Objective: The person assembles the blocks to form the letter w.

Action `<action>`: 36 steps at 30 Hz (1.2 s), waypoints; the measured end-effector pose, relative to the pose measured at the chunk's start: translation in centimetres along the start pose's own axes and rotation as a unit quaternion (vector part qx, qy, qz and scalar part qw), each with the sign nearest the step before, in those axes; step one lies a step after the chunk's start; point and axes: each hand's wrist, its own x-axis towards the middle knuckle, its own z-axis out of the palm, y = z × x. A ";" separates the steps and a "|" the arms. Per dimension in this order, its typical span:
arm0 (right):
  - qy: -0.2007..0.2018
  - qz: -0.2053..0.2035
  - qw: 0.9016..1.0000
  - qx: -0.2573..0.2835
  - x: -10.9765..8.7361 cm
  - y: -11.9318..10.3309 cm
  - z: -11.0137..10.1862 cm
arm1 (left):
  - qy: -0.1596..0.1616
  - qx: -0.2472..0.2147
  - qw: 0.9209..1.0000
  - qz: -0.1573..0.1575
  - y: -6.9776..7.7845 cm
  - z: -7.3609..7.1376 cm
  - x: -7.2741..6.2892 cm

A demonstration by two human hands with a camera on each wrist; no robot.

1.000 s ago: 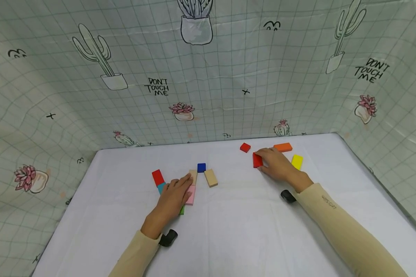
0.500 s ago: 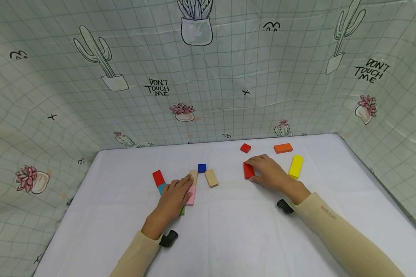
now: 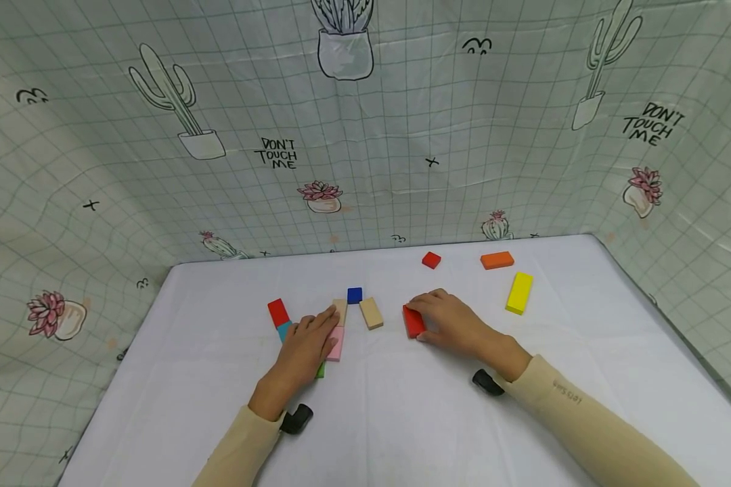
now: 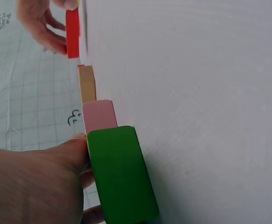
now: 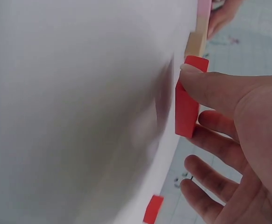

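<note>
In the head view my right hand (image 3: 452, 323) pinches a red rectangular block (image 3: 413, 322) between thumb and fingers. The right wrist view shows the thumb across this red block (image 5: 187, 100), its lower side above the white cloth. My left hand (image 3: 304, 345) rests over a group of blocks, fingertips on a beige block (image 3: 341, 308). A pink block (image 3: 336, 343) lies beside its thumb, and the hand partly hides a green block (image 3: 321, 370) and a light blue block (image 3: 283, 330). Another red block (image 3: 277, 312) touches the light blue one's far end.
Between the hands lie a second beige block (image 3: 371, 313) and a blue cube (image 3: 355, 295). Farther right are a small red cube (image 3: 431, 260), an orange block (image 3: 497, 260) and a yellow block (image 3: 519, 293). A patterned curtain (image 3: 390, 135) surrounds the white table (image 3: 402, 419).
My right hand has carried the red block leftward and nearer to me, away from the orange and yellow blocks. My left hand has stayed on its group of blocks.
</note>
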 end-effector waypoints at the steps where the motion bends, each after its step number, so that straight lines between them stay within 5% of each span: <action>1: -0.002 -0.003 1.000 0.000 0.0 -0.3 0.1 | -0.002 0.000 1.000 -0.001 0.0 0.0 0.0; 36: -0.028 -0.097 0.994 -0.032 0.2 -5.1 1.6 | -0.001 -0.004 1.000 -0.004 0.0 -0.1 0.1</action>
